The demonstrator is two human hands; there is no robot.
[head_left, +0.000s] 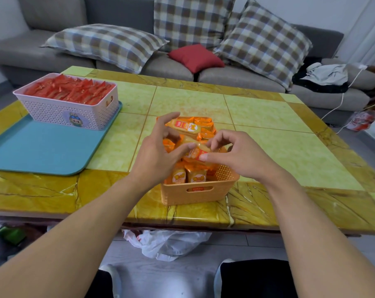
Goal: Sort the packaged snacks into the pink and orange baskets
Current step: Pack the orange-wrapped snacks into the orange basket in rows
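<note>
Pink basket [59,114], upper left: full of red packets [70,90]. Orange basket [196,190], centre: heaped. Left hand [158,155] and right hand [231,157] fingers pinch one orange snack pack [196,152] above it. Counter [268,134] shows no loose snacks; sorting apparently near done.

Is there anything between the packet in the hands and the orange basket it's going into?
Nothing visible. The left hand and right hand pinch the orange packet directly above the orange basket. Only the packets already heaped inside lie under it, so it would rest on top.
</note>
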